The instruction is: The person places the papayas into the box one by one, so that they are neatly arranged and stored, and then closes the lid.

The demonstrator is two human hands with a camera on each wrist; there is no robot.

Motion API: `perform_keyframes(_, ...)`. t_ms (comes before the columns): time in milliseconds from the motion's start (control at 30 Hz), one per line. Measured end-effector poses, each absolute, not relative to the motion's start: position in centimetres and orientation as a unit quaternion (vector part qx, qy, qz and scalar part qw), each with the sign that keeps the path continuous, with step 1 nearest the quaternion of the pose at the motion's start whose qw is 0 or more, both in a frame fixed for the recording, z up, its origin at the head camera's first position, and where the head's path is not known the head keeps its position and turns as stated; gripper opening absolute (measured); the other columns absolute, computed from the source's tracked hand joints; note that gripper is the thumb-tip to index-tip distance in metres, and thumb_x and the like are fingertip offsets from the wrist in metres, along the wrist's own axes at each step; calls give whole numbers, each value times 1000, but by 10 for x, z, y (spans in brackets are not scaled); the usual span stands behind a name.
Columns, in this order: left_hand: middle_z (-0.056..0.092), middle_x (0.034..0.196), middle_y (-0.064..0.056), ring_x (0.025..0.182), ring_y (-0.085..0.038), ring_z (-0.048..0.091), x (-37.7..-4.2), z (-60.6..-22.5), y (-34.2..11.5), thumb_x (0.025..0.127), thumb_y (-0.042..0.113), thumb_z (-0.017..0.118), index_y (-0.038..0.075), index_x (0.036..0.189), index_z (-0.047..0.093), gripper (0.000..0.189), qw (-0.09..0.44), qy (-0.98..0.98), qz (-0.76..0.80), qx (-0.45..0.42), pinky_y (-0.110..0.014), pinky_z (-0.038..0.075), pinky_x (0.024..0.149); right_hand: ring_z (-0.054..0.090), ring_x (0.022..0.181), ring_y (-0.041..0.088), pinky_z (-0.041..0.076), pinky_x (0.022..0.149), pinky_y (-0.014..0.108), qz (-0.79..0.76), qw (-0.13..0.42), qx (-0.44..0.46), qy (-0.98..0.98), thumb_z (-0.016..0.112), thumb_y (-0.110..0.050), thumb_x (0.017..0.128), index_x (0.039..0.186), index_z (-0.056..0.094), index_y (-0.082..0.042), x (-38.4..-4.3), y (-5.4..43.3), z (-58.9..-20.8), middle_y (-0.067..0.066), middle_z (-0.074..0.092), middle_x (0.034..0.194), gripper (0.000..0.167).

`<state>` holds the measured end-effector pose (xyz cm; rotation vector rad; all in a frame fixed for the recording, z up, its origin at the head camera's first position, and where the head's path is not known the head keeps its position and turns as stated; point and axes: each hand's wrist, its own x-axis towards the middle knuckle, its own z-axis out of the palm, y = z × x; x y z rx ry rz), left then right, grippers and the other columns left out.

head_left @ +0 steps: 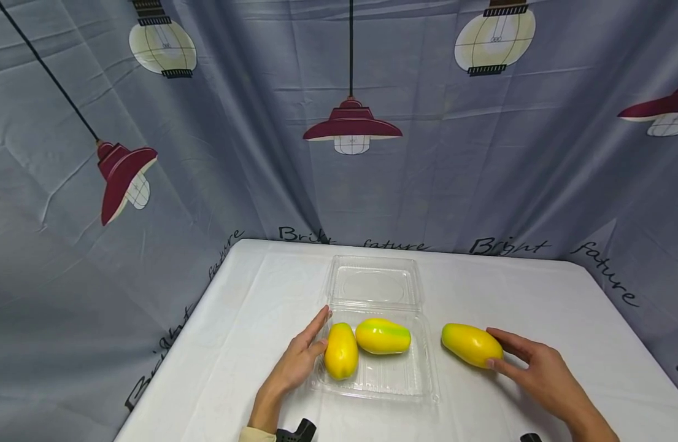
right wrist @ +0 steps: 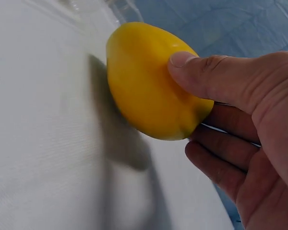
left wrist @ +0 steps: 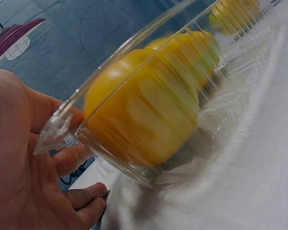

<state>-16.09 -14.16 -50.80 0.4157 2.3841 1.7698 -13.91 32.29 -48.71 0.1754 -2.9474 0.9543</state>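
Observation:
My right hand (head_left: 543, 374) pinches one end of an oblong yellow fruit (head_left: 471, 345), papaya-like with a green tint, right of a clear plastic container (head_left: 394, 383). In the right wrist view the thumb lies on top of this fruit (right wrist: 149, 86), fingers beneath; its shadow falls on the cloth. Two similar fruits lie in the container's base: one lengthwise (head_left: 341, 351) by the left wall, one crosswise (head_left: 383, 336) beside it. My left hand (head_left: 294, 362) holds the container's left side, thumb at the rim. In the left wrist view the clear wall (left wrist: 134, 172) partly hides its fingers.
The container's lid (head_left: 374, 285) lies folded open behind the base. A white cloth (head_left: 234, 368) covers the table. Grey-blue curtain (head_left: 234, 153) with printed lamps hangs behind and along the sides.

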Motion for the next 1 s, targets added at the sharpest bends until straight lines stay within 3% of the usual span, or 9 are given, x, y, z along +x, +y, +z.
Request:
perform_keyframes(67, 32, 179, -15, 170, -37, 20, -161, -509, -142, 110, 4, 47, 11, 175, 26, 69, 72, 794, 588, 138, -62, 10, 137, 66, 135, 47, 54, 94, 6, 304, 28, 58, -950, 91, -41, 90, 148, 69, -7, -137, 323, -485, 20, 71, 145, 70)
perform_keyframes(167, 33, 178, -15, 169, -37, 21, -161, -509, -142, 109, 4, 48, 11, 175, 27, 69, 72, 795, 586, 137, -62, 11, 137, 67, 133, 46, 43, 89, -5, 301, 39, 64, -951, 91, -40, 90, 146, 70, -7, -133, 323, -480, 19, 73, 143, 69)
perform_keyframes(333, 33, 179, -15, 169, -37, 21, -161, -508, -142, 110, 5, 47, 11, 175, 26, 69, 72, 796, 585, 137, -61, 11, 137, 69, 132, 43, 43, 89, -4, 292, 46, 74, -952, 91, -43, 89, 146, 71, -11, -128, 320, -469, 16, 74, 143, 68)
perform_keyframes(433, 33, 179, -15, 169, -37, 21, -161, -509, -142, 110, 5, 48, 11, 175, 26, 69, 72, 796, 585, 136, -62, 11, 137, 73, 129, 17, 41, 89, -6, 292, 62, 83, -951, 91, -43, 88, 145, 73, -15, -125, 318, -462, 12, 75, 142, 66)
perform_keyframes(533, 33, 179, -15, 169, -37, 21, -161, -508, -142, 110, 5, 48, 12, 175, 27, 69, 71, 796, 586, 136, -62, 11, 137, 61, 123, -15, 37, 90, -8, 295, 82, 97, -947, 93, -42, 87, 143, 74, -20, -122, 313, -456, 7, 77, 139, 63)
perform_keyframes(600, 33, 179, -15, 169, -37, 21, -161, -508, -141, 110, 5, 48, 11, 175, 26, 69, 72, 795, 586, 136, -62, 11, 137, 53, 120, -23, 35, 91, -8, 292, 92, 106, -946, 93, -42, 87, 142, 75, -23, -120, 309, -452, 4, 78, 137, 61)
perform_keyframes(800, 34, 178, -15, 169, -38, 21, -161, -508, -141, 110, 5, 47, 11, 175, 27, 69, 71, 797, 585, 135, -63, 11, 137, 68, 120, -4, 40, 93, -5, 271, 95, 127, -950, 93, -44, 86, 141, 76, -25, -116, 293, -438, -5, 79, 134, 60)
perform_keyframes(933, 34, 178, -15, 169, -38, 21, -161, -508, -141, 110, 5, 47, 11, 175, 27, 69, 70, 797, 585, 134, -62, 11, 137, 74, 121, 11, 58, 96, 15, 275, 74, 143, -948, 92, -45, 86, 141, 76, -24, -115, 277, -433, -7, 79, 135, 61)
perform_keyframes(1000, 34, 178, -15, 169, -38, 21, -161, -508, -141, 110, 5, 47, 11, 175, 27, 69, 71, 796, 585, 135, -62, 10, 137, 74, 121, 12, 63, 97, 24, 279, 69, 156, -945, 92, -44, 86, 141, 75, -24, -115, 269, -432, -8, 78, 135, 60)
